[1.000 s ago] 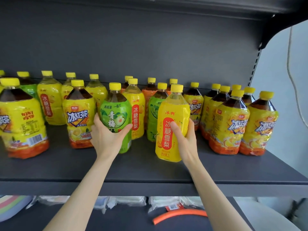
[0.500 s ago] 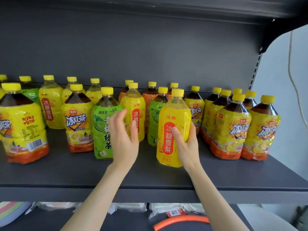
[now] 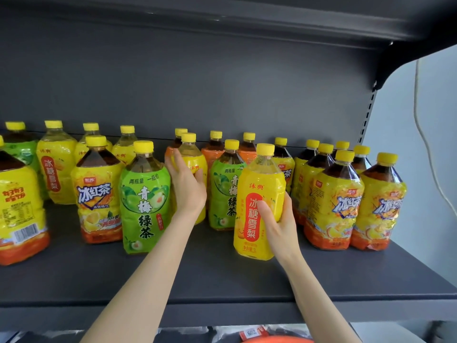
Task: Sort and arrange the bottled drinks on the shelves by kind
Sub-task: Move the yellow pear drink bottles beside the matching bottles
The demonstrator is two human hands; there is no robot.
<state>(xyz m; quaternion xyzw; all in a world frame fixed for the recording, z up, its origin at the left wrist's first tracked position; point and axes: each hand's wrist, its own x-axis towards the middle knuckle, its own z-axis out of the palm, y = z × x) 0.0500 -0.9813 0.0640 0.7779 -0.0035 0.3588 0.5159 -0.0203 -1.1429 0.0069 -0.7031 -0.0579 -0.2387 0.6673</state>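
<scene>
My right hand (image 3: pixel 278 226) grips a yellow pear-drink bottle (image 3: pixel 259 194) standing at the front middle of the dark shelf (image 3: pixel 222 276). My left hand (image 3: pixel 186 186) wraps around a second yellow pear-drink bottle (image 3: pixel 194 164) further back; my hand hides most of it. A green plum-tea bottle (image 3: pixel 144 201) stands free just left of that hand, beside an iced black tea bottle (image 3: pixel 99 194). Another green tea bottle (image 3: pixel 226 191) stands between my hands. Iced black tea bottles (image 3: pixel 336 201) cluster at the right.
More pear-drink bottles (image 3: pixel 57 167) and orange-labelled bottles (image 3: pixel 215 149) line the back of the shelf. A large yellow bottle (image 3: pixel 19 214) stands at the far left. The shelf above (image 3: pixel 247 18) overhangs. A lower shelf holds packets and an orange item (image 3: pixel 274 339).
My left hand let go of the green plum-tea bottle, left standing beside the iced black tea, and moved right onto the pear-drink bottle behind. My right hand kept its bottle.
</scene>
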